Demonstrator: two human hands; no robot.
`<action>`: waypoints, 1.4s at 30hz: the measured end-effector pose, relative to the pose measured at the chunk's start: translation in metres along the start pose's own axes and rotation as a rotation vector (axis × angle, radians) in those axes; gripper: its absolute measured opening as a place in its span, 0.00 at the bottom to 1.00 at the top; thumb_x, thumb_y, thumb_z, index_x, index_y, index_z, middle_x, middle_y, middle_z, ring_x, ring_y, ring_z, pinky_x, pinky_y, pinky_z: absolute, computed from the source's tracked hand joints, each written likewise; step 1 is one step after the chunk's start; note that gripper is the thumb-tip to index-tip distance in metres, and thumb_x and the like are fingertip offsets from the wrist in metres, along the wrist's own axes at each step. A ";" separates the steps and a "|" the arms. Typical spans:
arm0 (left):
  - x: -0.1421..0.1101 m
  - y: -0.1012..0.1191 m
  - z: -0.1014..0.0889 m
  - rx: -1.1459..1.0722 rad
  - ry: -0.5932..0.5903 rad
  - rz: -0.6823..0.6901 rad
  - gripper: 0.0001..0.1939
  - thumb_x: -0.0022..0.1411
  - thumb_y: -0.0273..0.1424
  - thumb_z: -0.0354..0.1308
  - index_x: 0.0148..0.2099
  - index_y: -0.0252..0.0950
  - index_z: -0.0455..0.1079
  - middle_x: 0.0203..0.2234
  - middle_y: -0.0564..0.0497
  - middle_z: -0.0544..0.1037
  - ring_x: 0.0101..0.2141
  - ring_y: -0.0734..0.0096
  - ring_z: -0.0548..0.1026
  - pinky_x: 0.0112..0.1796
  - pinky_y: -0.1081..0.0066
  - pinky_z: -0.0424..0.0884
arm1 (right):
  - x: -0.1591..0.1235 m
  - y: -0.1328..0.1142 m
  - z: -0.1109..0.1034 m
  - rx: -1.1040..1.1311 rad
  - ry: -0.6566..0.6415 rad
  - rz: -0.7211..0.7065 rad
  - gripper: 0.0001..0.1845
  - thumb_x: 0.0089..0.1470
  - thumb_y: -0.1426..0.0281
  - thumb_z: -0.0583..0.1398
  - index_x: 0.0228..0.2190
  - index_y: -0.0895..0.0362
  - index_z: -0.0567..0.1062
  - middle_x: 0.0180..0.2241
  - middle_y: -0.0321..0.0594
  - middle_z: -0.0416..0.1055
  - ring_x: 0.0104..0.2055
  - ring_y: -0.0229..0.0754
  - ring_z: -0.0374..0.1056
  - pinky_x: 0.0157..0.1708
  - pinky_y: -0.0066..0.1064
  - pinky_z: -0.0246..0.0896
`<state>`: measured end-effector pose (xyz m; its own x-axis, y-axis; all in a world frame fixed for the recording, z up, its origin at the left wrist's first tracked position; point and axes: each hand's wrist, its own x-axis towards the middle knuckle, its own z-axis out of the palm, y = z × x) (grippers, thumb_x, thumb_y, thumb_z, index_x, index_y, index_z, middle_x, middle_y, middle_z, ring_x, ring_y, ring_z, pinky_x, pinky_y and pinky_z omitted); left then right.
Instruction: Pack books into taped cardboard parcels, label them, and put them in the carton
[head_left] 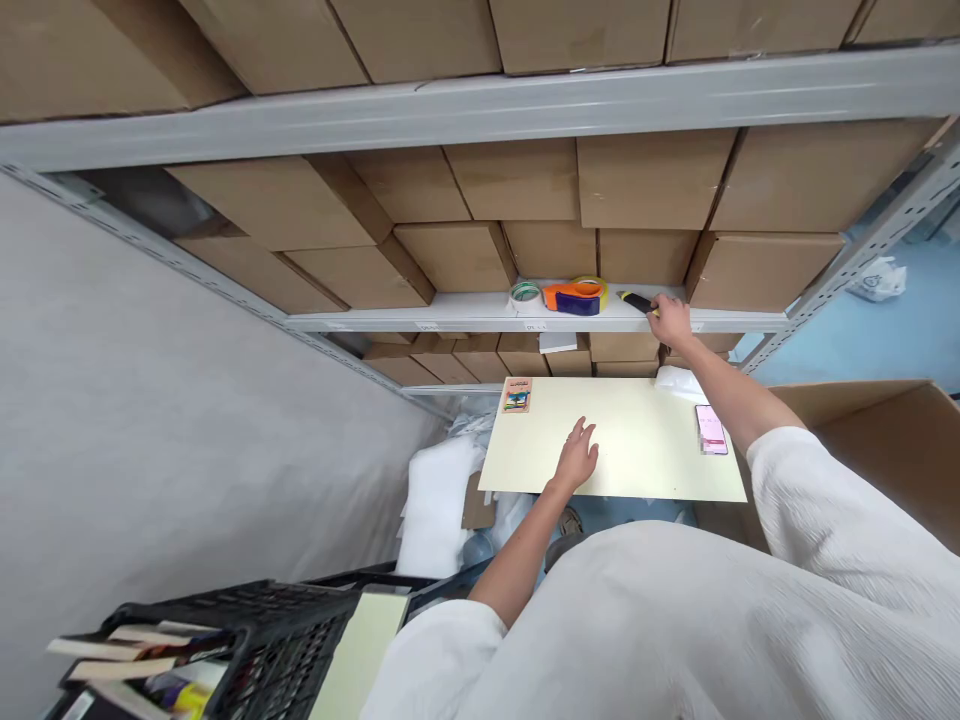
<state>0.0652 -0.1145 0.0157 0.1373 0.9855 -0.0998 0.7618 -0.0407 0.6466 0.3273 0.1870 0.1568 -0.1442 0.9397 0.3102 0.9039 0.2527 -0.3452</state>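
My right hand [670, 322] reaches to the shelf and is closed on the end of a black and yellow utility knife [637, 301]. Left of the knife, on the same shelf, lie an orange and purple tape dispenser [576, 298] and a roll of tape [525, 293]. Fingers apart, my left hand [577, 456] hovers over or rests on a pale yellow board [637, 460] and holds nothing. A small printed card or booklet [517, 395] lies at the board's far left corner. Near its right edge is a phone [710, 430] with a pink screen.
Cardboard boxes [652, 180] fill the grey metal shelving [480, 105] ahead. A black crate [277, 640] with books stands at lower left. White foam sheets [435, 505] hang left of the board. A large open carton [885, 450] is at right, and a wall [187, 400] runs along the left.
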 end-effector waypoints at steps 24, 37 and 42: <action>-0.010 0.009 0.066 0.034 -0.288 -0.002 0.27 0.75 0.29 0.52 0.73 0.38 0.66 0.78 0.41 0.57 0.77 0.57 0.57 0.74 0.54 0.59 | -0.346 0.089 0.072 -0.088 -0.582 0.581 0.13 0.67 0.67 0.58 0.52 0.55 0.72 0.51 0.52 0.77 0.55 0.55 0.72 0.44 0.38 0.63; -0.016 0.006 0.067 0.061 -0.297 -0.034 0.26 0.75 0.29 0.52 0.72 0.38 0.66 0.78 0.40 0.58 0.77 0.57 0.56 0.74 0.54 0.59 | -0.352 0.091 0.078 -0.128 -0.633 0.516 0.19 0.73 0.63 0.53 0.57 0.59 0.73 0.60 0.59 0.69 0.60 0.58 0.66 0.54 0.43 0.64; -0.008 0.001 0.058 0.046 -0.260 -0.023 0.25 0.75 0.29 0.53 0.71 0.38 0.68 0.77 0.40 0.59 0.77 0.56 0.57 0.74 0.53 0.58 | -0.300 0.060 0.062 -0.024 -0.485 0.394 0.21 0.74 0.66 0.49 0.58 0.59 0.73 0.60 0.57 0.69 0.60 0.57 0.66 0.59 0.42 0.62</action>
<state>0.1015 -0.1318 -0.0272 0.2736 0.9110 -0.3086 0.7935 -0.0324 0.6077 0.4000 -0.0655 -0.0120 0.0401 0.9603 -0.2762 0.9343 -0.1340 -0.3303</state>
